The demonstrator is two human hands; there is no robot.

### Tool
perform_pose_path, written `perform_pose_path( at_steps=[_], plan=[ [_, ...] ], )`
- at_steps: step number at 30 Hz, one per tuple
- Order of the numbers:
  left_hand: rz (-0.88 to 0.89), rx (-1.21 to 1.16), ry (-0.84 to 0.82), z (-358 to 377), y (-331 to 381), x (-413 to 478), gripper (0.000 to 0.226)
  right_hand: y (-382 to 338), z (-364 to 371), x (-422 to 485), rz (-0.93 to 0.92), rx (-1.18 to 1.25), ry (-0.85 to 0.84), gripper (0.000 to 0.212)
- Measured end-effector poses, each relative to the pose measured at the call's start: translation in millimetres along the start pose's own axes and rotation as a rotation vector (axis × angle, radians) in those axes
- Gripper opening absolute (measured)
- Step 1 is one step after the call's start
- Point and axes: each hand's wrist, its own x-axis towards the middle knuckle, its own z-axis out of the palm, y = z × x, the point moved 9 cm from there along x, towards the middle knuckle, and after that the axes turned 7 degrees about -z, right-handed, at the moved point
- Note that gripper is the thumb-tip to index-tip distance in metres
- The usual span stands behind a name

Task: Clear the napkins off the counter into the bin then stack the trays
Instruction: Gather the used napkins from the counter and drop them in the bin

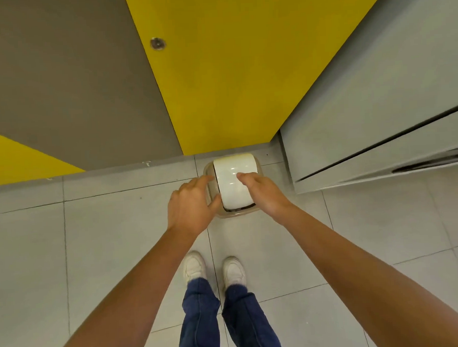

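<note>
The bin [209, 174] stands on the floor. My left hand [191, 204], fingers spread, touches its left side; my right hand [263, 191], loosely bent, seemingly empty, rests on its lid [231, 183]. Probably light, slick plastic; I'd steady the rim.

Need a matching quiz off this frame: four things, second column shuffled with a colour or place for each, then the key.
Things:
1 bin lid
2 jeans
3 cabinet
4 left hand

Matches:
a blue
b grey, at the right of the view
c white
d at the bin lid's left edge

Pairs: 1-c, 2-a, 3-b, 4-d
</note>
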Motion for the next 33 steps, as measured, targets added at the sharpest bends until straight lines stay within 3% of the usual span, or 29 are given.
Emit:
perform_pose_path(
  at_steps=[9, 17, 26, 33],
  plan=[
    [-0.019, -0.089, 0.183, -169, 43, -52, 0.049, -150, -34, -101, -0.343, -0.232, -0.017, 0.049],
    [0.011, -0.112, 0.438, -307, 55, -80, 0.048, -285, -50, -146, -0.626, -0.371, 0.105, 0.045],
    [0.066, -0.092, 0.605, -443, 30, -80, 0.044, -418, -30, -177, -0.817, -0.305, 0.226, 0.031],
    [0.076, -0.099, 0.672, -535, -13, -49, 0.042, -503, 12, -174, -0.872, -0.325, 0.240, 0.037]
  ],
)
